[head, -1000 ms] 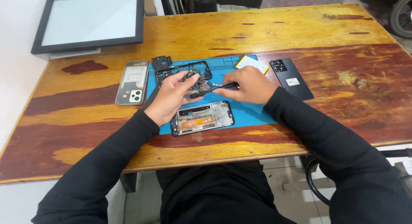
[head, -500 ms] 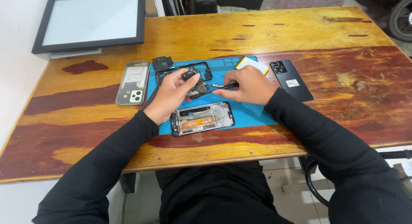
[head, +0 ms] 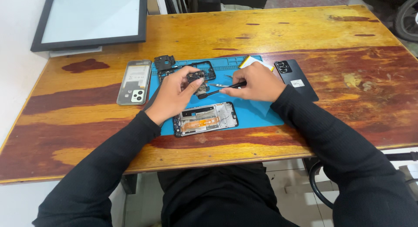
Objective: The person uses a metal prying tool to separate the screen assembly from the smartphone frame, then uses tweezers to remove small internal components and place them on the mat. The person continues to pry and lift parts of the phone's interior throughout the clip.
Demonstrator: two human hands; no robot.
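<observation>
Small circuit board (head: 197,79) is pinched in my left hand (head: 174,94), thumb and fingers closed on it, held just above the blue mat (head: 261,111). Right hand (head: 257,84) is closed around a black tool (head: 217,90). The tool's long axis runs right to left, slightly down, with its tip at the board's lower right edge. Can't tell if the tip actually touches. So the board sits directly left of my right hand, and the left hand is the nearer one, already on it.

Just below both hands, toward me: opened phone frame (head: 205,118), lying flat on the mat, long axis left-right. Above my left hand: black plastic cover piece (head: 164,61). Left of my left hand, off the mat on the bench (head: 305,26): phone back (head: 134,82) with camera cluster. Right of my right hand: dark phone back panel (head: 296,79). Far left corner: framed screen panel (head: 91,18).
</observation>
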